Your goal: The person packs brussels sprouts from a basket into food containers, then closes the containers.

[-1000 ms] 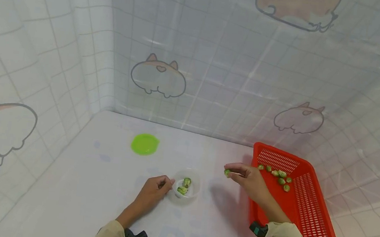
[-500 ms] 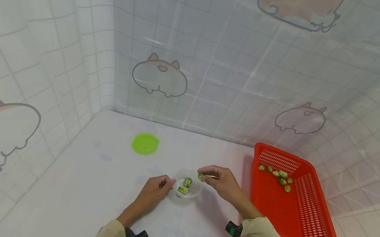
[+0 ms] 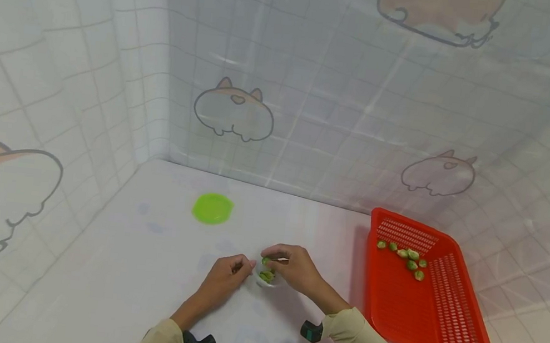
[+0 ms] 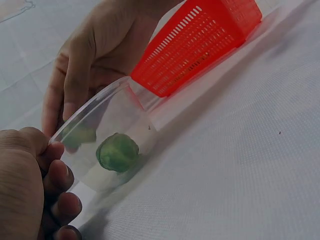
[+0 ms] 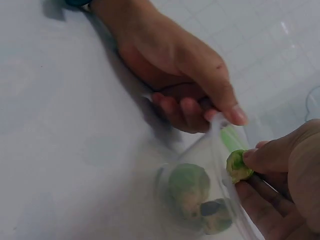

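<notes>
A clear plastic bowl (image 4: 139,110) stands on the white table with Brussels sprouts (image 5: 189,187) inside it. My left hand (image 3: 225,276) pinches the bowl's rim on its left side between thumb and curled fingers. Over the bowl's opening, my right hand (image 3: 295,268) holds one more Brussels sprout (image 5: 239,166) between thumb and fingertips, right at the rim. In the head view, the right hand hides part of the bowl.
A red plastic basket (image 3: 391,307) with slotted walls stands on the right, several Brussels sprouts (image 3: 412,265) lying toward its far end. A bright green lid (image 3: 213,208) lies flat behind the bowl, to the left. Patterned sheeting (image 3: 278,138) rises behind the table.
My right hand has moved left from beside the basket to over the bowl, carrying the Brussels sprout. My left hand has stayed at the bowl's rim.
</notes>
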A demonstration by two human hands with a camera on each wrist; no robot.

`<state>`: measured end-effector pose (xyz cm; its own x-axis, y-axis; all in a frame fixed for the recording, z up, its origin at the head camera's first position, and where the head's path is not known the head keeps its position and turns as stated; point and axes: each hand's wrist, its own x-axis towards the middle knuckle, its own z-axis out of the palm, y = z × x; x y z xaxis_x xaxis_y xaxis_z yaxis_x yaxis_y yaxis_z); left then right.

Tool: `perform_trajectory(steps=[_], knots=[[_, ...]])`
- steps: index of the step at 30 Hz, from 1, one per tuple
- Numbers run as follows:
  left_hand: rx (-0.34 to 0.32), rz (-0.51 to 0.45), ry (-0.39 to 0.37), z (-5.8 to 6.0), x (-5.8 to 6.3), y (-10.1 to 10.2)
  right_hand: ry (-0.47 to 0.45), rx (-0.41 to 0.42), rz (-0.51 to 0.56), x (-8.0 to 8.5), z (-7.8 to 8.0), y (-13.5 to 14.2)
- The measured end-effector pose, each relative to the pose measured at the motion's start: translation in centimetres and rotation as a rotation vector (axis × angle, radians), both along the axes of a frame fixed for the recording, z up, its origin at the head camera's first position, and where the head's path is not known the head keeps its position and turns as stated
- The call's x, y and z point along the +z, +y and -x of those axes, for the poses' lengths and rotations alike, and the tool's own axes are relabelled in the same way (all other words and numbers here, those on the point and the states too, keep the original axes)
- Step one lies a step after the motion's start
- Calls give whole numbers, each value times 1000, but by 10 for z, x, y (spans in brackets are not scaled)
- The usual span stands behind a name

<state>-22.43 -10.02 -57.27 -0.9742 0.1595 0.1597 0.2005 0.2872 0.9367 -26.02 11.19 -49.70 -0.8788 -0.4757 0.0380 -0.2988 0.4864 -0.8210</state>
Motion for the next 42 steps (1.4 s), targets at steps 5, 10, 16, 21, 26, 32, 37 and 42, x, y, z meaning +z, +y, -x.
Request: perform_trajectory(steps=[5,10,16,21,26,32,37,42], knots=[[-2,2,-5,0,2,1,19,4,-34,0,-3,-6],[6,3,-4,0,4,0,42,2,-80,0,-2,-11],[10,5,-5,1,4,-1,76,23,-140,-1,0,-14],[23,10,-18,1,4,0,97,38,-168,-3,1,-13],[19,11,-25,0,5,1,104,37,-170,-3,1,-13],[20,16,-36,-1,7,1,95,33,-154,-3,1,-11],[12,11,-34,-1,7,1,65,28,-128,0,-2,-10],[14,10,-24,0,6,1,55,32,-105,0,-3,-9]])
